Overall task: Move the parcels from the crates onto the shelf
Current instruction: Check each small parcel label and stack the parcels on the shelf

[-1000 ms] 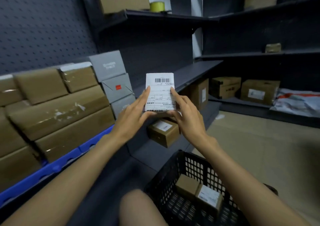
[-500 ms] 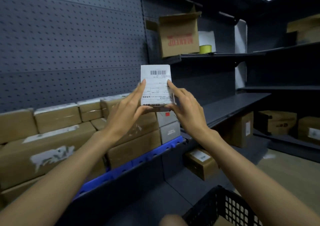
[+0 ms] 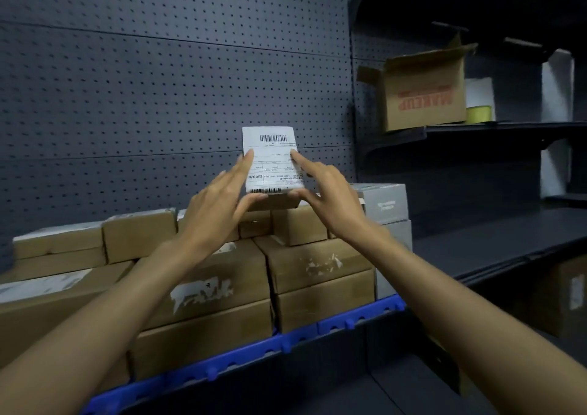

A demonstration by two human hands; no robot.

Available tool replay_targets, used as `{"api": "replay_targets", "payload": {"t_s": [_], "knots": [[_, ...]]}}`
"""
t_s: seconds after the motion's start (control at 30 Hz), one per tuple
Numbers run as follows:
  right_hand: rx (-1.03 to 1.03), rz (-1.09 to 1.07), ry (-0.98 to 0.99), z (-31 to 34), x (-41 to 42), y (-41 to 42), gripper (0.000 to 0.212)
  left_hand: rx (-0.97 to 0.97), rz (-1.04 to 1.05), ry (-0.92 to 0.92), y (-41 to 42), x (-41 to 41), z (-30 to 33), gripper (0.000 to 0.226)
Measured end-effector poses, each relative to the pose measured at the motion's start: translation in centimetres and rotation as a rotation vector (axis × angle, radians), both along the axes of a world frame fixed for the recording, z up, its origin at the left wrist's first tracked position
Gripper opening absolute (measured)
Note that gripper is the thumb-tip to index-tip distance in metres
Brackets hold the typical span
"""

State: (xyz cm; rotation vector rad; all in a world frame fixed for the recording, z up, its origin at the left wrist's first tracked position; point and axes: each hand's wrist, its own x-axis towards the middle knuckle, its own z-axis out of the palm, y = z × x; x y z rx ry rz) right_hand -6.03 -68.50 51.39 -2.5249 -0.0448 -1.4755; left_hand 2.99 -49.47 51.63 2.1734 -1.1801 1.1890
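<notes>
Since half a second ago we have carried the parcel (image 3: 272, 160) up and left, so it now sits in front of the pegboard (image 3: 158, 81) above the stacked boxes (image 3: 203, 287), and the black crate has dropped out of sight. We hold the parcel between both hands, its white label facing us with a barcode at the top. Our left hand (image 3: 219, 205) pinches its left edge, fingers up the side and thumb under the bottom corner. Our right hand (image 3: 324, 192) pinches the right edge the same way, forefinger laid on the label. The parcel's lower edge is just above the top row of boxes; we cannot tell whether it touches them. To the right, an open carton (image 3: 425, 90) stands on a dark shelf (image 3: 508, 125).
</notes>
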Motion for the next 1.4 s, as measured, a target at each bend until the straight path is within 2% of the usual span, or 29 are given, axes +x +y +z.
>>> {"api": "replay_targets", "payload": {"t_s": [0.23,0.33,0.43,0.57,0.7,1.1,1.4], "knots": [[0.011,0.042,0.156,-0.7,5.1,-0.7,0.065,0.019,0.009,0.133,0.6,2.9,-1.8,0.078],[0.013,0.050,0.189,-0.8,6.3,-1.3,0.060,0.026,0.061,0.102,-0.2,4.3,-2.6,0.066],[0.067,0.094,0.207,-1.2,7.1,-1.9,0.050,-0.021,0.018,0.144,-1.3,5.3,-3.2,0.055],[0.120,0.080,0.263,-2.2,8.4,-2.5,0.050,-0.044,-0.050,0.219,-1.9,6.6,-4.1,0.053],[0.132,0.065,0.268,-2.5,9.3,-2.6,0.050,-0.038,-0.014,0.210,-1.7,7.0,-4.5,0.052],[-0.032,-0.049,0.319,-3.3,9.1,-2.4,0.046,-0.021,0.018,0.215,-1.4,6.9,-5.9,0.054],[-0.060,-0.002,0.382,-3.0,8.6,-2.0,0.033,0.037,0.067,0.210,-1.3,6.5,-5.2,0.051]]}}
